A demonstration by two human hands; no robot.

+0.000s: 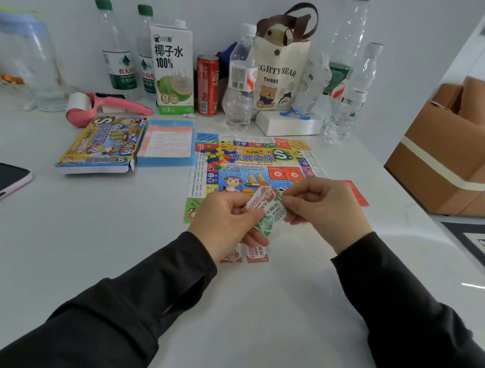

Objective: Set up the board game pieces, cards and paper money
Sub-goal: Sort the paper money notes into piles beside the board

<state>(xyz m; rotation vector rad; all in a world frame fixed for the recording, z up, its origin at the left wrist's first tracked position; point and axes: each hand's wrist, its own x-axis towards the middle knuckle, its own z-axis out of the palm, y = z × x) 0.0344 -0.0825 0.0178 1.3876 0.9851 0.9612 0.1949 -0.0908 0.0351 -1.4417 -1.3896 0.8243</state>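
Note:
Both hands hold a small stack of paper money point(268, 210) above the near edge of the colourful game board point(253, 159). My left hand point(225, 222) grips the stack from the left, an orange note on top and a green one under it. My right hand point(323, 207) pinches the stack's right end. Two orange notes point(245, 255) lie flat on the table just below my hands. A heap of small coloured plastic pieces point(217, 155) sits on the board's left part. A red card point(356, 193) lies at the board's right edge.
The game box point(98, 147) and a blue tray with an instruction sheet point(168, 144) lie left of the board. Bottles, a carton, a can, a tote bag and a white box line the back wall. A phone point(2, 181) lies far left, a cardboard box point(454, 154) right.

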